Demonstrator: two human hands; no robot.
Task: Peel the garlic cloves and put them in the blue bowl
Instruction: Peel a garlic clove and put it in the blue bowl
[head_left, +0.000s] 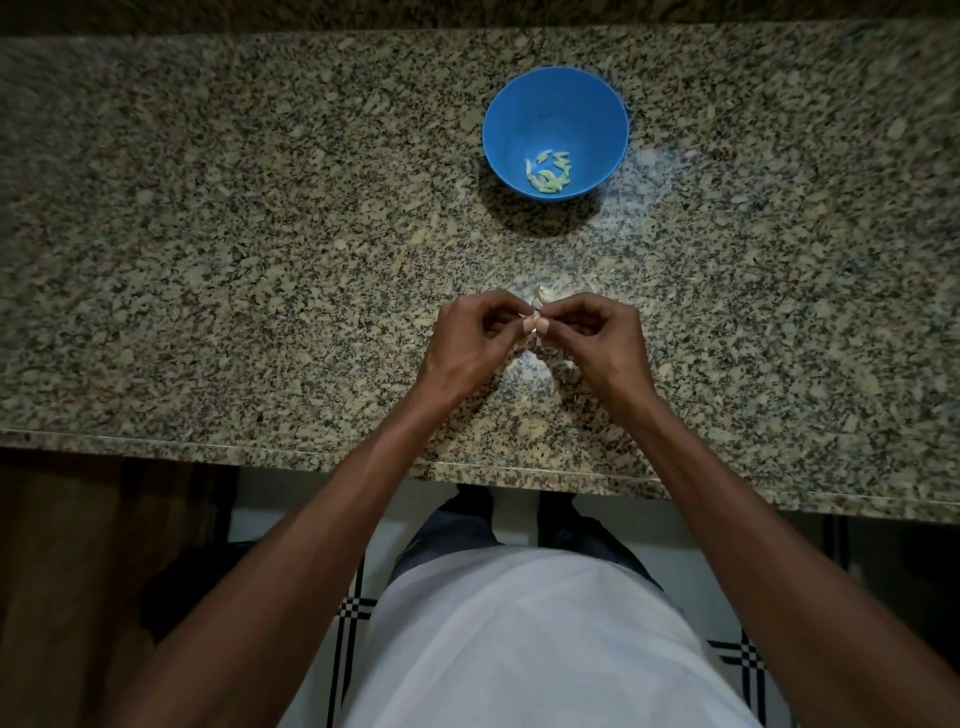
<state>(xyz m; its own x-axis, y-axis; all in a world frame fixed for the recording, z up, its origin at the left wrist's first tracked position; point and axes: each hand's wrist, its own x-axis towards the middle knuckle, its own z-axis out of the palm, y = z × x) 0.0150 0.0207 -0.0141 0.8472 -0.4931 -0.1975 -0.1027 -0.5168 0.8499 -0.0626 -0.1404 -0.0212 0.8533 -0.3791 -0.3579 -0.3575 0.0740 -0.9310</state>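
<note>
Pinching one clove between left hand and right hand; slick skin could flick it off the desk, short of bowl.

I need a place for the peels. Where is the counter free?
Free: counter left of the blue bowl, and the stretch far right of it. Crowded: garlic bits around the left hand and right hand.

Both forearms reach forward and angle inward so the hands meet in the middle; left hand and right hand have fingers curled, knuckles up; the thumb tips touch side by side, pinching something tiny between them
</note>
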